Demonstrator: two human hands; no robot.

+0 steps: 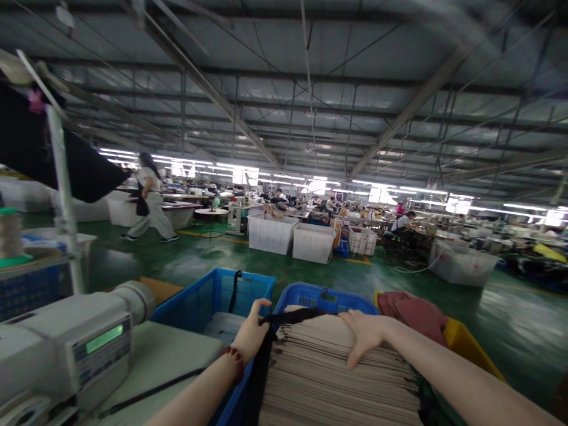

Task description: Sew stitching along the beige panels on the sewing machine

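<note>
My left hand (pixel 252 332), with a red bead bracelet on its wrist, is closed on a black fabric strap (pixel 293 317) at the left edge of a stack of beige cloth pieces (pixel 341 378). Part of its fingers is hidden behind the strap. The strap runs over the far top of the stack towards my right hand (pixel 366 332). That hand lies on top of the pile with its fingers spread. The stack sits in front of a blue plastic basket (pixel 328 291); its lower part is out of view.
To the left is a sewing machine (pixel 66 349) with a lit display, on a pale table (pixel 177 355). A blue crate (pixel 190 302) stands beyond it. Reddish cloth (pixel 412 313) lies in a yellow bin (pixel 470 349) at right. A person (pixel 148 198) walks past white bins (pixel 270 231).
</note>
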